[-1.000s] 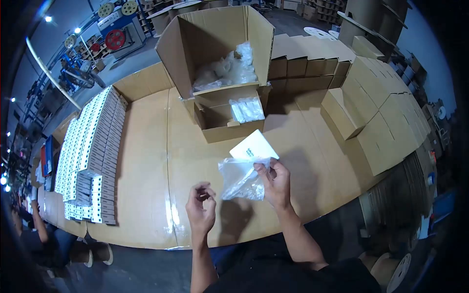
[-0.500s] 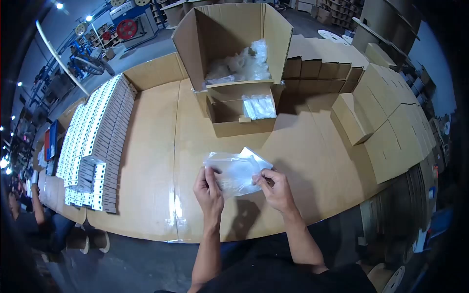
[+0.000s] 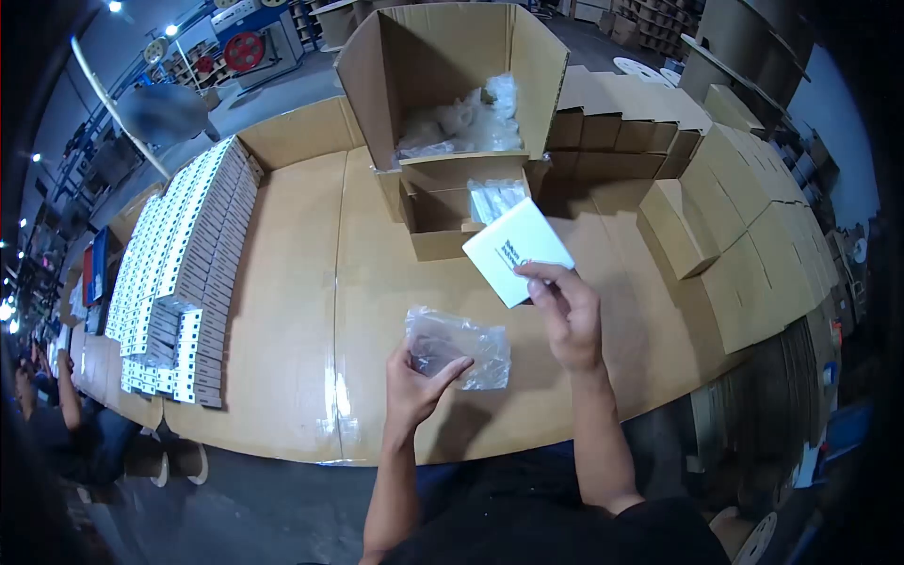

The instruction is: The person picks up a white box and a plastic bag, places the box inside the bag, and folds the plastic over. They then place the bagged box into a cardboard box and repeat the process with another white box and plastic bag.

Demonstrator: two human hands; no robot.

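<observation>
Over the near middle of the table, my left hand (image 3: 412, 388) has hold of a clear plastic bag (image 3: 482, 356), its thumb stretched across the front. The fingers behind the bag are partly hidden. Farther up and to the right, my right hand (image 3: 571, 315) pinches a square white card or booklet (image 3: 513, 247) by its lower edge. Dark print shows on the card's face, which is tilted. In this view the card overlaps the front of a small cardboard box (image 3: 443, 247) that holds clear plastic bags (image 3: 494, 196).
A tall open carton (image 3: 452, 47) with crumpled plastic (image 3: 471, 122) stands behind the small box. Stacked white boxes (image 3: 202, 254) line the left side of the cardboard-covered table (image 3: 282, 348). Brown cartons (image 3: 753, 235) pile up at right. Another person's arm (image 3: 68, 391) shows far left.
The white card has come out of the plastic bag and moved up and right in my right hand. My left hand keeps the bag, its thumb now stretched out.
</observation>
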